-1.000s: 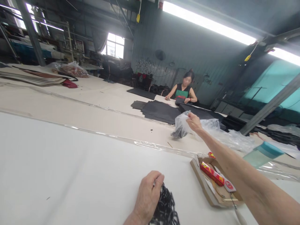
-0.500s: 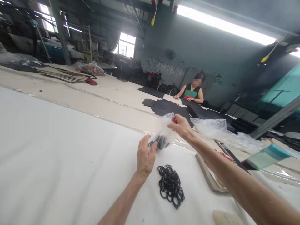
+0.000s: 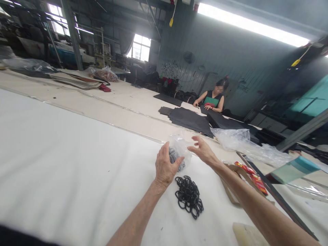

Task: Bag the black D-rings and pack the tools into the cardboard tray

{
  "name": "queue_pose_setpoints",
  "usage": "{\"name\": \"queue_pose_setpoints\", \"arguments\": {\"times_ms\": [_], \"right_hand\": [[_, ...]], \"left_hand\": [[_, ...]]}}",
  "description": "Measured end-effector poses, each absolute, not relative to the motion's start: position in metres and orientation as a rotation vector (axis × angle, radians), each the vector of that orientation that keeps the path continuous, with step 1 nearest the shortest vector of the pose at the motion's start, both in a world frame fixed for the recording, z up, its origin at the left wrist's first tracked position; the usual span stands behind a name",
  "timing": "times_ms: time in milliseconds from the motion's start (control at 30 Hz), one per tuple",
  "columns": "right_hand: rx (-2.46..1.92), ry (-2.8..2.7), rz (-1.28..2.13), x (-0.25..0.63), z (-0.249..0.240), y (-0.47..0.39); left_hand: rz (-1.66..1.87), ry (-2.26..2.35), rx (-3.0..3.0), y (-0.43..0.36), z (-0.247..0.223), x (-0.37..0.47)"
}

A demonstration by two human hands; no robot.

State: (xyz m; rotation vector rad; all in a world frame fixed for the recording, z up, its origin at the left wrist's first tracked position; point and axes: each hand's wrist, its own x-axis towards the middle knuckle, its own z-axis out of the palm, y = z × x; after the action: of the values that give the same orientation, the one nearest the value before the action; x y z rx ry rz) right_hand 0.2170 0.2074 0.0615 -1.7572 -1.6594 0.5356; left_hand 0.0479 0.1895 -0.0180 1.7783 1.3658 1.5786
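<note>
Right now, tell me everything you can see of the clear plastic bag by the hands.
The clear plastic bag looks thin, filmy and crinkled, with dark pieces bunched low inside, too blurred to identify. It is over the white sheet, just beyond the pile of black rings. The left hand curves around its near left side, partly hiding it. The right hand is open at its right; contact there is unclear, as is whether the bag's mouth is open.

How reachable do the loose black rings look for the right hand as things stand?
Probably yes: the right hand looks empty and open, and the loose black rings lie uncovered on the white sheet, with nothing visibly blocking the way.
</note>
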Motion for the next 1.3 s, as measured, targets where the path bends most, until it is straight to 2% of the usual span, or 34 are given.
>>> {"name": "queue_pose_setpoints", "arguments": {"times_ms": [233, 400, 567, 800, 967, 1167, 1300], "right_hand": [[-1.81, -1.766, 0.615, 0.179, 0.038, 0.193], [-1.733, -1.76, 0.677, 0.163, 0.034, 0.189], [-1.69, -1.7, 0.71, 0.184, 0.04, 0.198], [-1.669, -1.668, 0.203, 0.202, 0.091, 0.2], [-1.648, -1.865, -0.401, 0.201, 0.103, 0.205], [-1.53, -1.834, -0.602, 0.178, 0.091, 0.156], [-1.834, -1.877, -0.584, 0.164, 0.079, 0.123]], "left_hand": [[1.399, 1.2, 1.38, 0.191, -0.008, 0.045], [1.5, 1.101, 1.058, 0.199, -0.01, 0.039], [1.542, 1.063, 0.907, 0.208, -0.011, 0.033], [1.591, 0.978, 0.931, 0.199, 0.007, 0.028], [1.572, 0.952, 1.032, 0.194, 0.012, 0.024], [1.488, 0.959, 1.073, 0.195, 0.006, 0.027], [1.476, 0.989, 1.059, 0.193, 0.005, 0.03]]}}
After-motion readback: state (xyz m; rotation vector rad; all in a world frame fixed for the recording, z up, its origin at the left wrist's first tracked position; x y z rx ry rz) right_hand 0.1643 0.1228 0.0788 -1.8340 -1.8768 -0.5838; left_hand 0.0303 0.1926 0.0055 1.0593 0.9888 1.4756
